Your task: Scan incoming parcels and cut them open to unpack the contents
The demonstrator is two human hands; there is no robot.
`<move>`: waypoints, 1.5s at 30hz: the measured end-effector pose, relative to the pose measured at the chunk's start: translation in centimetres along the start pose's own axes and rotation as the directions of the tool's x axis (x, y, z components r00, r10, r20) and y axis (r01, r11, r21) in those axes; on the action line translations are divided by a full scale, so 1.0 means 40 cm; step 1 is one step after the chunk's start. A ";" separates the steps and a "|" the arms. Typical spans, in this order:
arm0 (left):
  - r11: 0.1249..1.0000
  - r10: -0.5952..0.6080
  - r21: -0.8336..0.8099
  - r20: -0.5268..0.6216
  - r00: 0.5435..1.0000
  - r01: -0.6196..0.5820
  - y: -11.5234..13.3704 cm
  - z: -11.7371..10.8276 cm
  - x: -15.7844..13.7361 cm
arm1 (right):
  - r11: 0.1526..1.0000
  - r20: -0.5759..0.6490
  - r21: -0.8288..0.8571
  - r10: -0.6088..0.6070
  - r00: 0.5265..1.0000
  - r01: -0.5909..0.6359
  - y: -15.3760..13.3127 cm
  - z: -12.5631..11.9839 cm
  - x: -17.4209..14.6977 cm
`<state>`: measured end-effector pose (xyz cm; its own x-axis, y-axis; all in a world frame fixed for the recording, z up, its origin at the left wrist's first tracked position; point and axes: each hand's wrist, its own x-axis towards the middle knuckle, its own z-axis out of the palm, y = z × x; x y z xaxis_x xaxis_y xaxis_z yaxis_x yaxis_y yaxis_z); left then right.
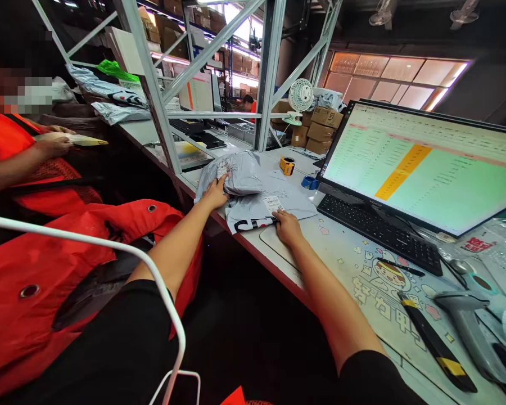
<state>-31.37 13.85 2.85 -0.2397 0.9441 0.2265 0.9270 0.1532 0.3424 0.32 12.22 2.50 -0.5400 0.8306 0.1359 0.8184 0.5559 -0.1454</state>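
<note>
Two grey plastic mailing bags lie overlapping on the desk's near edge. The plump, crumpled upper mailing bag (242,173) has my left hand (216,194) on its left side, fingers closed on the plastic. Under and in front of it lies a flatter mailing bag (293,197) with a white barcode label (272,205) and bold black print along its front edge. My right hand (288,228) pinches that front edge beside the label. The fingertips of both hands are partly hidden against the plastic.
A monitor (421,163), keyboard (379,233), box cutter (436,343) and barcode scanner (468,320) occupy the right. Tape rolls (287,165) sit behind the bags. A metal rack post (149,90) rises at left, above a red sack (88,236). Another person (34,152) holds something at far left.
</note>
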 end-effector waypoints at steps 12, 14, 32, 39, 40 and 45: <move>0.982 0.179 0.057 -0.009 0.984 -0.178 -0.054 -0.148 0.112 | 0.996 0.182 -0.078 -0.034 0.983 0.049 0.023 -0.129 -0.413; 0.986 0.163 0.042 -0.051 0.985 -0.161 -0.026 -0.162 0.146 | 1.000 0.200 -0.011 -0.013 0.980 0.015 0.054 -0.166 -0.476; 0.983 -0.182 0.051 0.155 0.971 0.176 0.187 0.061 0.122 | 0.987 0.253 0.072 0.122 0.960 -0.145 0.213 -0.055 -0.398; 0.890 0.450 -0.098 0.042 0.892 -0.445 0.433 -0.012 -0.193 | 0.979 0.339 0.110 0.127 0.932 -0.174 0.214 -0.070 -0.388; 0.810 0.585 -0.128 0.102 0.805 -0.572 0.460 0.007 -0.270 | 0.976 0.330 0.136 0.116 0.937 -0.169 0.219 -0.073 -0.388; 0.728 0.683 -0.052 0.132 0.718 -0.683 0.483 0.139 -0.557 | 0.907 -0.059 0.391 0.196 0.979 -0.158 0.310 -0.152 -0.445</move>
<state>-6.50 -2.60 -0.65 0.4993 0.8212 0.2762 0.8239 -0.5487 0.1419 21.27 4.15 4.23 -0.3566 0.9201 0.1619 0.7509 0.3854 -0.5362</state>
